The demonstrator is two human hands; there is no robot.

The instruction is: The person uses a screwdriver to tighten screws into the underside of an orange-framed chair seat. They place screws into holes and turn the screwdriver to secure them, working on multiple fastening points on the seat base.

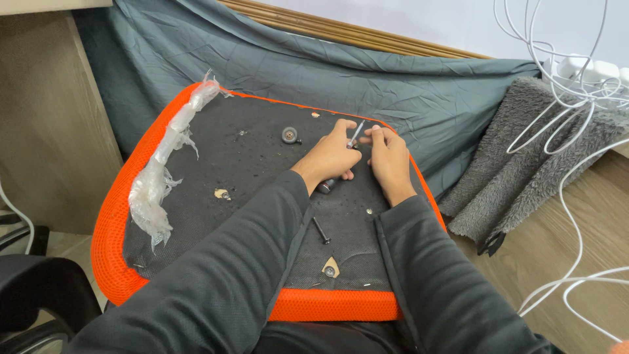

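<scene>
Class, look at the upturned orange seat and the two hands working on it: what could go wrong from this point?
1. The loose bolt lies unsecured on the black underside and could roll off.
2. The left hand holds the tool close to the right hand; a slip might jab fingers.
3. The white cables hang nearby and could snag.

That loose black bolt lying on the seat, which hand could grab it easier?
Probably the left hand: the black bolt lies by the left sleeve. The right hand sits farther right.
</scene>
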